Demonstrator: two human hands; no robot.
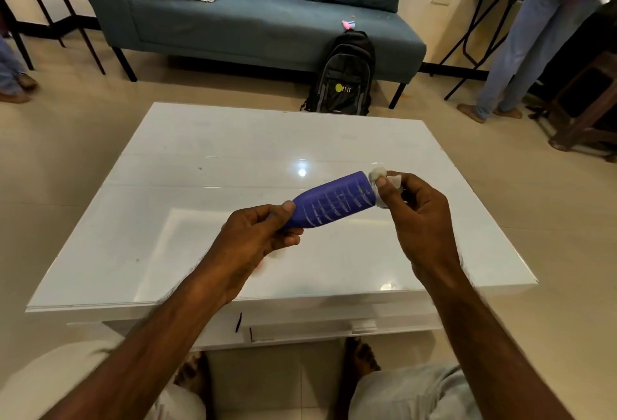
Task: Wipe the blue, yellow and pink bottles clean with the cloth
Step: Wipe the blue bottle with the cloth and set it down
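The blue bottle (329,202) with white markings lies tilted in the air above the white table (207,166), its base pointing up and to the right. My left hand (258,236) grips its neck end, which the fingers hide. My right hand (412,209) pinches a small white cloth (380,177) against the bottle's base. A faint pink-orange blur shows under my left hand. No yellow or pink bottle can be made out.
A black backpack (344,77) leans on a blue sofa (253,16) beyond the table. A person in jeans (531,39) stands at the right by a wooden stool (587,102). Chair legs stand at the far left.
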